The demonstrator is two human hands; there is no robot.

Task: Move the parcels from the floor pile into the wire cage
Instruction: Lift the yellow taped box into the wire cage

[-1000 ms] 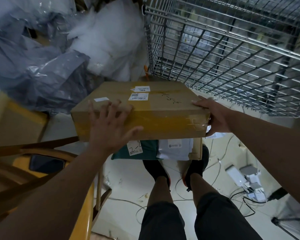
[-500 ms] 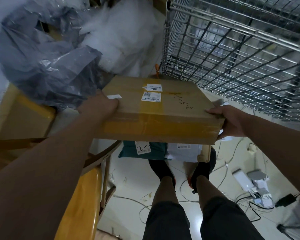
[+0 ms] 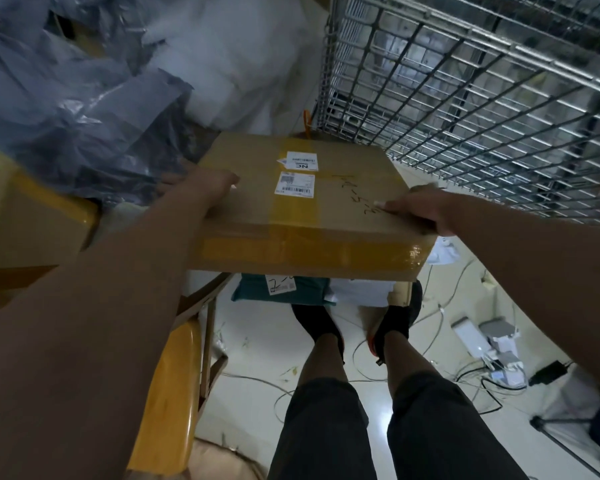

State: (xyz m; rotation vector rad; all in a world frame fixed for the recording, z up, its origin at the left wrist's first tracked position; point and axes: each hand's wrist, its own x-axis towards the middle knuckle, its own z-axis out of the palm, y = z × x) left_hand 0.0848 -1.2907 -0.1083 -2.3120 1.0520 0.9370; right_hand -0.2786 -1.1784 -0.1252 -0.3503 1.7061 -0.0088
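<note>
Cardboard box held level, just beside wire cage; my left hand and right hand grip opposite edges, fingers curled round them, likely balancing it for loading.

The box is sitting between the left hand and the right hand. The wire cage is standing beyond the right hand, and plastic bags are lying beyond the left. Two floor parcels are lying beneath the box; cables are trailing below the right hand.
</note>
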